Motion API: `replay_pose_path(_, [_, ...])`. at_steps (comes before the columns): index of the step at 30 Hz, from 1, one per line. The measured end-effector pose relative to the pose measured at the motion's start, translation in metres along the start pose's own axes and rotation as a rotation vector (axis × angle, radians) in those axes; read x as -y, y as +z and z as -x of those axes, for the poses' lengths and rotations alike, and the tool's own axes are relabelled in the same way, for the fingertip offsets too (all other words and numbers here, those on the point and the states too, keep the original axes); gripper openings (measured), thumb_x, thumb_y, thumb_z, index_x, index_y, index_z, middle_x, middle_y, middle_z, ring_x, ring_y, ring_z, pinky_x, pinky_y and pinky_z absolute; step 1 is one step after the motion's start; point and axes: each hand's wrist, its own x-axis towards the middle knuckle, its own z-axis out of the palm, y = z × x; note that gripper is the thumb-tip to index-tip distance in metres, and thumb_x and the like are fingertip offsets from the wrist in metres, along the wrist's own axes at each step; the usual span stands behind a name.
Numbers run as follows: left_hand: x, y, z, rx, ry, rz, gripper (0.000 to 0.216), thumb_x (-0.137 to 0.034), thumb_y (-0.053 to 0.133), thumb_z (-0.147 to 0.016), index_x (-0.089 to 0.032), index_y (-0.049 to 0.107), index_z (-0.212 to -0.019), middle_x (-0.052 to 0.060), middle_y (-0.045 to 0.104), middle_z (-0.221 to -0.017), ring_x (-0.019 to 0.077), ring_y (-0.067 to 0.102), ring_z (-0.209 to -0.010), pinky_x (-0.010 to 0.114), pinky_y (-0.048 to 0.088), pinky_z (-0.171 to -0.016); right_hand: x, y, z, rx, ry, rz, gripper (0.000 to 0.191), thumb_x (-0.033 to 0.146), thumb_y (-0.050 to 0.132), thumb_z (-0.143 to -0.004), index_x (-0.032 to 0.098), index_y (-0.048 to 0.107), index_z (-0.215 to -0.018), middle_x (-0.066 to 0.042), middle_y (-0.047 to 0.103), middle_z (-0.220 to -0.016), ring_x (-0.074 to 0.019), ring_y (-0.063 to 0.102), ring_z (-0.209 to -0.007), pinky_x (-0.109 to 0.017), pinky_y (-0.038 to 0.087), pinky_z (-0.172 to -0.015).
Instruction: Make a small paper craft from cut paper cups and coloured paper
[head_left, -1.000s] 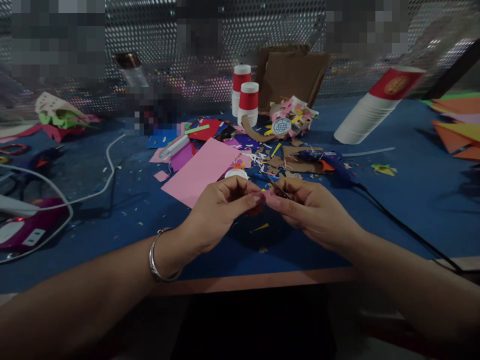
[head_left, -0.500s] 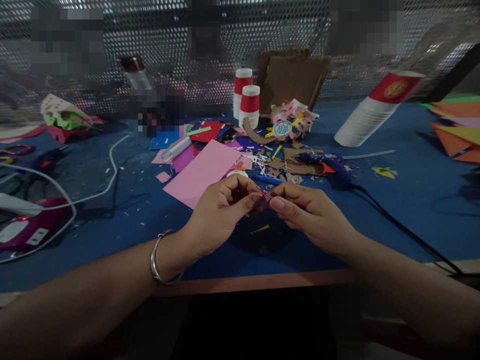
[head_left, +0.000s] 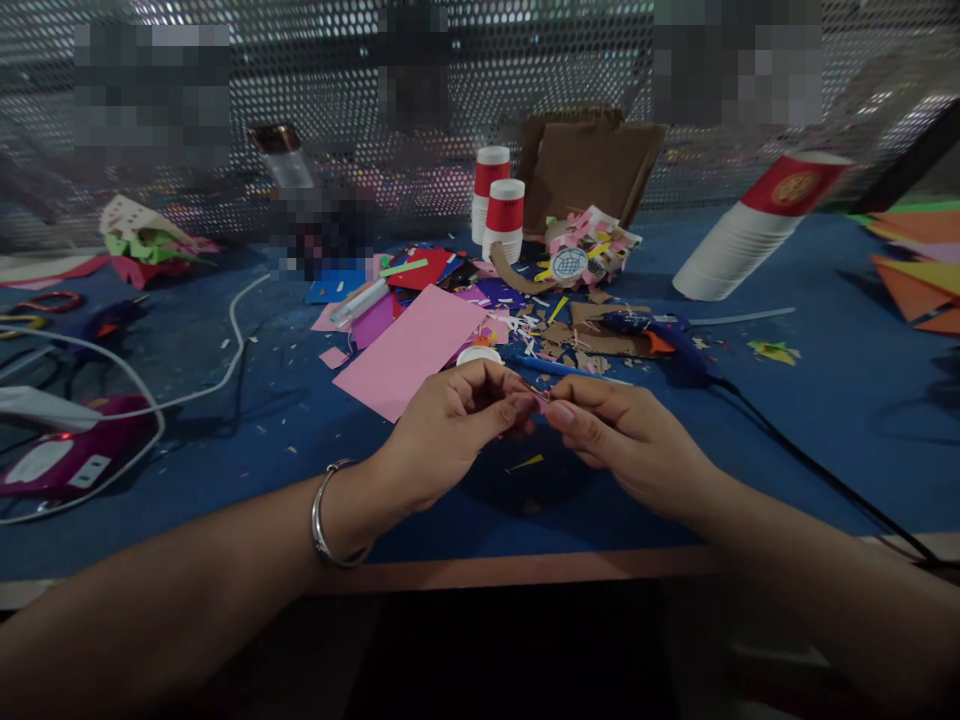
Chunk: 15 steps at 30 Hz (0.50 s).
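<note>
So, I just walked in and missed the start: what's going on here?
Someone's left hand and right hand are close together above the blue table, with a small thin piece pinched between their fingertips, too small to identify. A pink sheet lies just beyond the left hand, near scattered paper scraps. A glue gun lies beyond the right hand.

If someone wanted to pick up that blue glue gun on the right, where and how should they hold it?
Probably by the handle of the glue gun, coming from the near right. It lies on its side, the handle slanting that way with the black cord leaving its end, while the nozzle end points left and might be hot.
</note>
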Motion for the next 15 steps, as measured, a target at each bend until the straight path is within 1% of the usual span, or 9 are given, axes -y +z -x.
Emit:
replay_pose_path(4, [0.001,0.0,-0.001,0.003,-0.046,0.039,0.037,-0.039,0.093,-0.075,-0.014,0.066,-0.083,-0.002,0.067,-0.077,0.0088,0.063,-0.07,0.023,0.051,-0.068,-0.001,0.001,-0.001,0.003,0.029,-0.02,0.045,0.061,0.063,-0.097,0.019,0.063,-0.081,0.007,0.033,-0.062,-0.0073,0.024,-0.051,-0.024,0.018,-0.044])
replay_pose_path(6, [0.001,0.0,-0.001,0.0,-0.065,0.052,0.036,-0.037,0.093,-0.074,-0.014,0.067,-0.084,-0.001,0.067,-0.078,0.009,0.063,-0.071,0.024,0.051,-0.068,-0.001,0.002,-0.001,-0.01,0.055,-0.059,0.048,0.063,0.065,-0.095,0.02,0.059,-0.076,0.008,0.031,-0.061,-0.007,0.022,-0.051,-0.023,0.017,-0.043])
replay_pose_path(10, [0.0,-0.001,-0.002,-0.023,-0.084,0.036,0.034,-0.034,0.092,-0.075,-0.013,0.069,-0.087,0.0,0.069,-0.081,0.0099,0.065,-0.072,0.025,0.053,-0.07,-0.001,0.002,-0.004,-0.09,0.125,-0.201,0.056,0.069,0.071,-0.088,0.021,0.05,-0.069,0.009,0.028,-0.058,-0.0056,0.02,-0.049,-0.022,0.013,-0.042])
replay_pose_path(13, [-0.006,-0.006,-0.003,-0.008,-0.046,-0.09,0.031,-0.035,0.089,-0.078,-0.014,0.069,-0.088,0.002,0.071,-0.08,0.012,0.066,-0.073,0.027,0.054,-0.071,0.0,0.001,-0.006,-0.185,0.137,-0.25,0.055,0.069,0.075,-0.084,0.02,0.054,-0.071,0.009,0.029,-0.058,-0.005,0.022,-0.048,-0.022,0.012,-0.043])
replay_pose_path(15, [-0.012,-0.014,-0.005,0.031,0.002,-0.261,0.026,-0.034,0.085,-0.082,-0.015,0.068,-0.088,0.004,0.073,-0.082,0.0134,0.067,-0.074,0.028,0.054,-0.07,0.0,0.001,-0.007,-0.234,0.137,-0.264,0.054,0.069,0.077,-0.083,0.02,0.057,-0.072,0.008,0.031,-0.058,-0.0051,0.023,-0.049,-0.022,0.012,-0.043])
